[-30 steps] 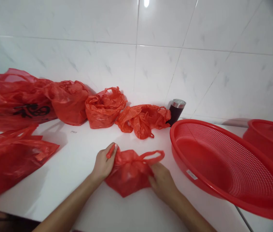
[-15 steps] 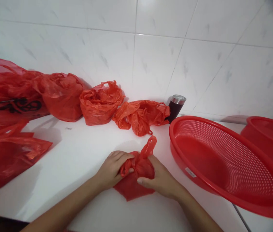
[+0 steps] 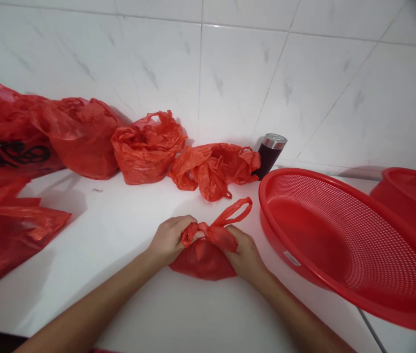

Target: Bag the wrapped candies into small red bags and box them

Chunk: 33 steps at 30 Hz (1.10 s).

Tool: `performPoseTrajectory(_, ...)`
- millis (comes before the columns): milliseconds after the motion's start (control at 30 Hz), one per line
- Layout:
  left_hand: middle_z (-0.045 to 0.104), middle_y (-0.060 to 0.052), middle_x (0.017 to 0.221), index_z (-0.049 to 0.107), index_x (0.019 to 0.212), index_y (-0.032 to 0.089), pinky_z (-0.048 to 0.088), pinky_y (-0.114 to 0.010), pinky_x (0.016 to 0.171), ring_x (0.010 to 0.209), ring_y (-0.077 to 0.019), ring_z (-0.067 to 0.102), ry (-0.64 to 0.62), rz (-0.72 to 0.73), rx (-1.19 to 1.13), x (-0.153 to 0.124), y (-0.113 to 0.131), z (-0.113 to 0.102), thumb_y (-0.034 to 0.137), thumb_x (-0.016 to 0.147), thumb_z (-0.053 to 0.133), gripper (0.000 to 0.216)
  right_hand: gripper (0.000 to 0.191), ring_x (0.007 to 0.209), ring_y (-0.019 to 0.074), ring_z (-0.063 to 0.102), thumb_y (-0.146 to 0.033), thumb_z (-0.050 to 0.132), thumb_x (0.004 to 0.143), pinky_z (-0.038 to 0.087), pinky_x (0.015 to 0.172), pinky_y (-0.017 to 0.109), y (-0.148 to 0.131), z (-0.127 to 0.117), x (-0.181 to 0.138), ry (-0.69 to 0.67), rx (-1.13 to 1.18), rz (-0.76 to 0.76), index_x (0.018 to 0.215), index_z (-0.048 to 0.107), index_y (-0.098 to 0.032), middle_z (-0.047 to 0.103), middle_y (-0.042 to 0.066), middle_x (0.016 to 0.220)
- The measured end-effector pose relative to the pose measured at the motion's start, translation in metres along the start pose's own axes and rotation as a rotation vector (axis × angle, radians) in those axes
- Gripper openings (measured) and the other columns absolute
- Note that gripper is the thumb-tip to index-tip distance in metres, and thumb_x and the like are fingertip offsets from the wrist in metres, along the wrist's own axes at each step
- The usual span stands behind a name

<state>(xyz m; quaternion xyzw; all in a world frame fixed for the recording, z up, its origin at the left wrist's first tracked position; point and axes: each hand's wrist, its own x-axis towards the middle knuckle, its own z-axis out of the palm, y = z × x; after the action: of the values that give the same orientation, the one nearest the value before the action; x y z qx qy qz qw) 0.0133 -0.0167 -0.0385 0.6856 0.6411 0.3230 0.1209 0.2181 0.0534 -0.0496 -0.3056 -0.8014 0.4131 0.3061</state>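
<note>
A small red plastic bag (image 3: 202,257) lies on the white counter (image 3: 127,225) between my hands. My left hand (image 3: 169,240) is closed on one of its twisted handles at the left. My right hand (image 3: 243,252) grips the bunched top of the bag at the right. The two handles cross in a knot between my fingers, and one handle loop (image 3: 235,211) sticks up toward the right.
Several crumpled red bags (image 3: 149,149) line the tiled wall, with larger ones (image 3: 13,230) at the left. A dark cylinder with a metal cap (image 3: 270,154) stands by the wall. A big red perforated basket (image 3: 344,245) and a second red basin (image 3: 414,201) fill the right.
My hands have drawn closer together and pulled the bag's handles into a knot. The bag has bunched up smaller, and one handle loop has swung over to the right.
</note>
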Motion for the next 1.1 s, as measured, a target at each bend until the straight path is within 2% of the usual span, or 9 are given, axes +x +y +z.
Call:
performPoseTrajectory(133, 0.059, 0.002, 0.071, 0.054, 0.081, 0.021, 0.040, -0.027, 0.065, 0.066, -0.0147, 0.053, 0.037, -0.006, -0.025, -0.001, -0.005, 0.007, 0.043, 0.090, 0.052, 0.024, 0.009, 0.072, 0.0150, 0.056, -0.021, 0.053, 0.087, 0.044, 0.065, 0.026, 0.007, 0.003, -0.001, 0.040, -0.003, -0.009, 0.079, 0.057, -0.020, 0.061, 0.000, 0.078)
performPoseTrajectory(233, 0.057, 0.002, 0.069, 0.053, 0.078, 0.021, 0.038, -0.026, 0.063, 0.064, -0.0139, 0.051, 0.042, -0.014, -0.033, -0.003, -0.006, 0.011, 0.042, 0.090, 0.052, 0.024, 0.007, 0.077, 0.0161, 0.058, -0.020, 0.052, 0.087, 0.045, 0.069, 0.027, 0.008, 0.003, -0.003, 0.039, 0.006, -0.036, 0.085, 0.059, -0.021, 0.063, 0.001, 0.084)
performPoseTrajectory(567, 0.053, 0.004, 0.064, 0.050, 0.074, 0.021, 0.037, -0.023, 0.059, 0.059, -0.0112, 0.047, 0.026, -0.031, -0.066, -0.005, -0.007, 0.016, 0.038, 0.091, 0.052, 0.024, 0.020, 0.090, 0.0189, 0.055, -0.011, 0.048, 0.086, 0.046, 0.077, 0.031, 0.014, 0.004, -0.006, 0.027, -0.048, -0.144, 0.096, 0.060, -0.022, 0.060, 0.005, 0.097)
performPoseTrajectory(1100, 0.051, 0.005, 0.060, 0.046, 0.067, 0.020, 0.037, -0.021, 0.056, 0.055, -0.0098, 0.045, 0.021, -0.051, -0.069, -0.006, -0.006, 0.019, 0.037, 0.090, 0.053, 0.029, 0.024, 0.093, 0.0188, 0.055, -0.007, 0.046, 0.086, 0.047, 0.080, 0.033, 0.018, 0.006, -0.008, 0.011, -0.069, -0.156, 0.099, 0.059, -0.023, 0.061, 0.004, 0.098)
